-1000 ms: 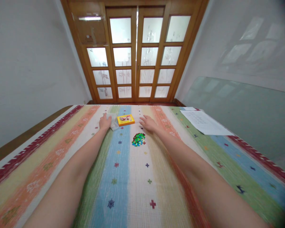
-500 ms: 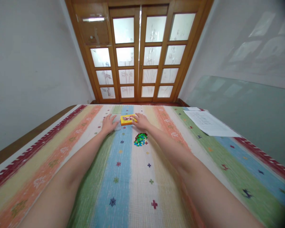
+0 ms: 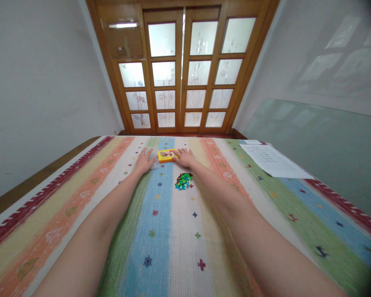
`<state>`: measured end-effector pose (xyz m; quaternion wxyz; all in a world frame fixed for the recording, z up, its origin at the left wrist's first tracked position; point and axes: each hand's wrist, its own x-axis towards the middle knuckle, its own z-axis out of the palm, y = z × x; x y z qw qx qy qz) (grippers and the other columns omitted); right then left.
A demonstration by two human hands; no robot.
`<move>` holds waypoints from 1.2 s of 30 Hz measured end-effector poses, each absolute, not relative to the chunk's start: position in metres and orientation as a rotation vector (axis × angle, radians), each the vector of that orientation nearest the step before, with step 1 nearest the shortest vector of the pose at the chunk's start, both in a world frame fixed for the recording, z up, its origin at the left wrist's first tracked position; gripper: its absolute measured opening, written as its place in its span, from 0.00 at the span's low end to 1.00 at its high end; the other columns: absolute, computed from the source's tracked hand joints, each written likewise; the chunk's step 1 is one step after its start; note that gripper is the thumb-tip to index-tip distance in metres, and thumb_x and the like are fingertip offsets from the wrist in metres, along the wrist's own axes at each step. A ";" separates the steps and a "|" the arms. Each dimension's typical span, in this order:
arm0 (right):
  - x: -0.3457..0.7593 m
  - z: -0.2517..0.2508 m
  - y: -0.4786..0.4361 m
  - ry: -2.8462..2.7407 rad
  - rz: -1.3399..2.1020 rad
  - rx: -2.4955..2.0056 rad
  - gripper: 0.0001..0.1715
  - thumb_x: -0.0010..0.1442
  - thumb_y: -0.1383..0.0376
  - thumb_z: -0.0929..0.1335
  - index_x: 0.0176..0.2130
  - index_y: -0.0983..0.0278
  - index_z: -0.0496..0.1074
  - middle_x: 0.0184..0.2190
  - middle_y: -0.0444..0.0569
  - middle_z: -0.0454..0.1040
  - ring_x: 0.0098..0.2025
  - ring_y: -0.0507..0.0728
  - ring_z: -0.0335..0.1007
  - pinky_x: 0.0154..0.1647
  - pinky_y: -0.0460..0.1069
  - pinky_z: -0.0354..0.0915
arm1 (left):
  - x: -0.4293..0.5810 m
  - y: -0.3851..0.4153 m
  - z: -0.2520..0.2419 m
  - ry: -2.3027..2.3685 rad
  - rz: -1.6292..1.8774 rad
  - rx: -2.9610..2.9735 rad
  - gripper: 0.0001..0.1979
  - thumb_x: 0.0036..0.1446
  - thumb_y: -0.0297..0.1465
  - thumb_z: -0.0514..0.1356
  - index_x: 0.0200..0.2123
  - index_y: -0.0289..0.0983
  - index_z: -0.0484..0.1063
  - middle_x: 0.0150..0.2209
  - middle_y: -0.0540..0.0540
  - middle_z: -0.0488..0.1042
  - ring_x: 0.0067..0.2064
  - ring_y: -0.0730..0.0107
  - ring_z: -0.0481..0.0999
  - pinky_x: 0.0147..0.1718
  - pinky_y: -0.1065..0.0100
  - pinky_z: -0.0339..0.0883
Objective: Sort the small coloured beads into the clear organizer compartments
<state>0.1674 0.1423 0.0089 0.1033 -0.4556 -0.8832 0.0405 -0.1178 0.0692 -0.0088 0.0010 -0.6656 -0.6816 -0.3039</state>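
Both my arms reach far across a striped tablecloth point(image 3: 173, 247). My left hand point(image 3: 144, 161) lies flat with fingers stretched out, its fingertips on a small clear plastic container point(image 3: 155, 164). Just right of that sits a yellow box point(image 3: 166, 155) with a picture on its lid. My right hand point(image 3: 185, 158) rests beside the box, fingers extended and touching its right end. A small pile of green, blue and dark puzzle-like pieces point(image 3: 183, 181) lies on the cloth just in front of my right hand.
A white printed sheet of paper point(image 3: 272, 160) lies at the table's far right. A pane of glass point(image 3: 312, 136) leans against the right wall. Wooden doors with frosted panes point(image 3: 179, 70) stand beyond the table's far edge.
My right hand moved left from the bare cloth to the yellow box's right end. My left hand stayed on the clear container. The view shifted slightly.
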 end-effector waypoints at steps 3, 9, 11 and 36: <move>0.173 0.010 0.135 -2.588 0.110 -1.360 0.36 0.76 0.44 0.54 0.74 0.54 0.59 0.74 0.56 0.56 0.74 0.70 0.48 0.73 0.72 0.40 | -0.117 0.069 -0.008 -2.157 -0.959 -2.088 0.32 0.64 0.42 0.61 0.69 0.39 0.65 0.75 0.37 0.54 0.75 0.44 0.55 0.72 0.46 0.51; 0.173 0.009 0.133 -2.594 0.097 -1.360 0.41 0.72 0.42 0.62 0.74 0.58 0.58 0.75 0.59 0.52 0.75 0.73 0.45 0.73 0.73 0.38 | -0.117 0.067 -0.008 -2.158 -0.991 -2.082 0.31 0.64 0.40 0.61 0.68 0.39 0.66 0.75 0.36 0.54 0.75 0.46 0.56 0.73 0.47 0.52; 0.169 0.011 0.139 -2.603 0.092 -1.322 0.47 0.68 0.41 0.65 0.75 0.57 0.54 0.76 0.59 0.49 0.75 0.73 0.45 0.74 0.71 0.38 | -0.117 0.067 -0.012 -2.142 -1.014 -2.076 0.31 0.65 0.39 0.60 0.69 0.39 0.66 0.75 0.37 0.54 0.75 0.47 0.56 0.73 0.47 0.52; 0.281 0.020 0.102 -2.551 -0.014 -1.382 0.44 0.66 0.35 0.67 0.69 0.55 0.66 0.65 0.57 0.66 0.61 0.70 0.68 0.62 0.59 0.63 | -0.031 0.067 -0.006 -2.198 -0.766 -1.841 0.34 0.66 0.47 0.57 0.72 0.42 0.62 0.74 0.37 0.55 0.68 0.42 0.64 0.67 0.47 0.57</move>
